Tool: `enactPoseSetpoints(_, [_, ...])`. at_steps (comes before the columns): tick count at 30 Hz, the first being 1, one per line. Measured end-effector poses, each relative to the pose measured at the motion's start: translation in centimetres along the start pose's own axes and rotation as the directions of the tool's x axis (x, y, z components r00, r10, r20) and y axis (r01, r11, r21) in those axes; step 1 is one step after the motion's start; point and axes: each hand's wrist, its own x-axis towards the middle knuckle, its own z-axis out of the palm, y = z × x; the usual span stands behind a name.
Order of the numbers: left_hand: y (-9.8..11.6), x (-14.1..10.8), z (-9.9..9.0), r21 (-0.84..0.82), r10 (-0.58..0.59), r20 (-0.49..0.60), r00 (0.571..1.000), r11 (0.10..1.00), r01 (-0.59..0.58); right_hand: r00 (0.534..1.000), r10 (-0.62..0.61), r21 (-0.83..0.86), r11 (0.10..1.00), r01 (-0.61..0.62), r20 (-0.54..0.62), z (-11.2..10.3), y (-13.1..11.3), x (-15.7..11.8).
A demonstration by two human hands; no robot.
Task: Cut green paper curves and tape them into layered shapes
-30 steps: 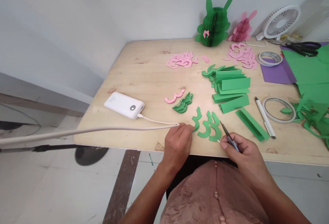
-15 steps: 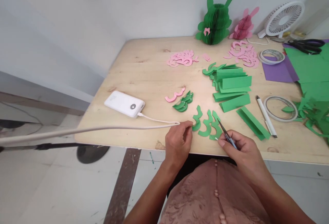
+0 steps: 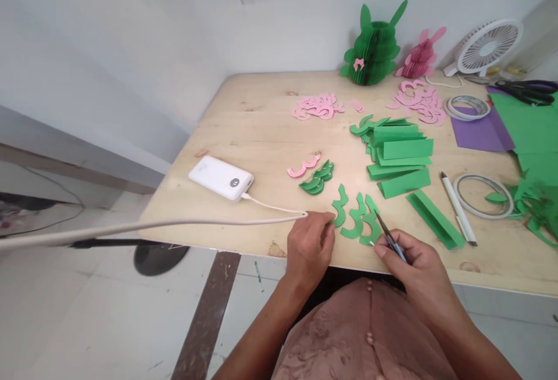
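My left hand (image 3: 310, 246) rests near the table's front edge, fingers curled, its fingertips at the lower end of a wavy green paper cutout (image 3: 339, 207). Whether it pinches that piece is too small to tell. My right hand (image 3: 416, 258) is closed around a slim dark-tipped tool (image 3: 392, 239), which points up and left; a small white bit shows by the fingertips. Between my hands lie two more wavy green cutouts (image 3: 354, 217). Behind them are a stack of green scalloped pieces (image 3: 317, 178) and a pink wavy strip (image 3: 304, 166).
Folded green strips (image 3: 403, 150) lie behind my right hand. A pen (image 3: 458, 208) and tape rolls (image 3: 483, 195) are to the right. A white power bank (image 3: 221, 178) with a cable lies left. Paper rabbits (image 3: 375, 54) and a fan (image 3: 490, 47) stand at the back.
The whole view has shifted, so the table and objects appear slightly lower and farther right. My hands hold nearly the same places beside the green cutouts.
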Motion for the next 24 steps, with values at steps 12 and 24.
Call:
enactPoseSetpoints(12, [1.2, 2.8, 0.6, 0.192, -0.115, 0.117, 0.986, 0.977, 0.091, 1.000, 0.007, 0.019, 1.000, -0.007, 0.008, 0.0, 0.1, 0.0])
enactPoseSetpoints(24, [0.0, 4.8, 0.8, 0.264, 0.066, -0.104, 0.992, 0.964, -0.036, 1.000, -0.009, 0.031, 0.999, 0.009, 0.009, 0.0, 0.1, 0.1])
